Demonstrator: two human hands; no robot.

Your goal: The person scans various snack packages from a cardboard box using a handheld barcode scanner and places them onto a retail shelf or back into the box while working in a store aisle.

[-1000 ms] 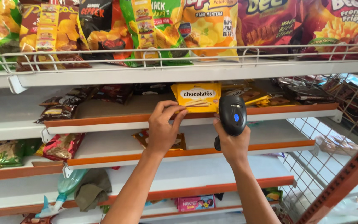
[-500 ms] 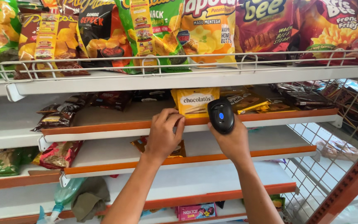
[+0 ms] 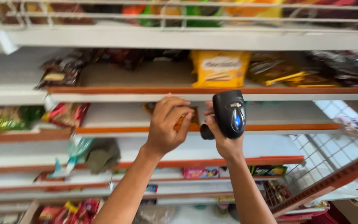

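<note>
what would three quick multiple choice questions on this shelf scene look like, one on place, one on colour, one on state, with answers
1. Where does the yellow packet sit?
A. on the shelf above the hands
B. on the floor
C. in the left hand

2. What colour is the handheld scanner?
A. white
B. black with a small blue light
C. red

3. What is the left hand doing?
A. hanging free at the side
B. lying flat and bare on the shelf
C. closed on a small orange-brown packet

Answers: 1 A, it stands behind the orange shelf edge higher up. 2 B, dark body in the right hand. 3 C, the fingers wrap the packet.
</note>
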